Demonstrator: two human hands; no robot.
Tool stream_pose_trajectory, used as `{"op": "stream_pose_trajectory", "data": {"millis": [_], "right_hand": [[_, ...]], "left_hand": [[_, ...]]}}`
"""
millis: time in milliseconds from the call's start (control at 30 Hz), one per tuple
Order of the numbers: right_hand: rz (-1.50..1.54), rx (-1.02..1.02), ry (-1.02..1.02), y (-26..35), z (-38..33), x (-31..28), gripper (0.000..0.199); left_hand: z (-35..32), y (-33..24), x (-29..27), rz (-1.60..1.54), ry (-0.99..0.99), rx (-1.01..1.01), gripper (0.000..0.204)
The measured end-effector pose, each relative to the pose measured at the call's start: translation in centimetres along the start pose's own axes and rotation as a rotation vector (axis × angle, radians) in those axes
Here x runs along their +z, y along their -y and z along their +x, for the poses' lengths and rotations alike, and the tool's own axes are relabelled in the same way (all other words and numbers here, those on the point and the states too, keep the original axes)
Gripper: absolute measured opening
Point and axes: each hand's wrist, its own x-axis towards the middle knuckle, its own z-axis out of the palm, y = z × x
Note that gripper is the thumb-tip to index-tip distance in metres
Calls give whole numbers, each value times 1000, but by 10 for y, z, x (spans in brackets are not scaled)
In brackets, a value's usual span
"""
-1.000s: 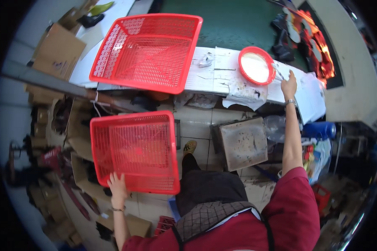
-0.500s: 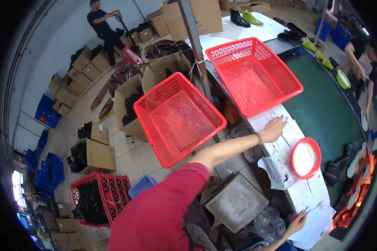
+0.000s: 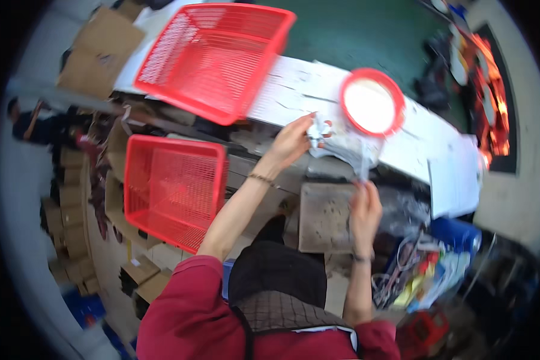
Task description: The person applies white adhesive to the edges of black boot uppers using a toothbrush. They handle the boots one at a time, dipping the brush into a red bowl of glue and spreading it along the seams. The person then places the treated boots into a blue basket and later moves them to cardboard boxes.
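My left hand (image 3: pixel 291 142) is closed around a small whitish, irregular piece (image 3: pixel 318 131), held over the front edge of the white board (image 3: pixel 288 90). Its exact kind is blurred. My right hand (image 3: pixel 365 207) grips a thin pale stick-like tool (image 3: pixel 364 161), smeared by motion, which points up toward the red bowl. That red bowl (image 3: pixel 398 108), with white content (image 3: pixel 369 107), stands on the board just beyond both hands. Stained paper (image 3: pixel 339 144) hangs over the board's edge below the bowl.
One red basket (image 3: pixel 270 66) sits on the board's left end; another red basket (image 3: pixel 221 180) stands lower, nearer me. White sheets (image 3: pixel 453 180) lie at right. Beyond runs a green belt (image 3: pixel 354 36), with an orange-glowing opening (image 3: pixel 492 90). A person (image 3: pixel 36 126) stands far left among cartons.
My view has swung to the right. The left hand has left the board surface and now holds the whitish piece; the right hand has come from the white sheets to below the bowl.
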Motion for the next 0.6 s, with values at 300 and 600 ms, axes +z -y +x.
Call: {"op": "stream_pose_trajectory", "data": {"millis": [300, 600], "right_hand": [[-525, -175, -76, 6, -12, 68, 16], [886, 613, 177, -93, -89, 47, 28]], "left_hand": [[-24, 56, 39, -214, -308, -116, 56], [-36, 146, 40, -42, -526, -605, 40]]}}
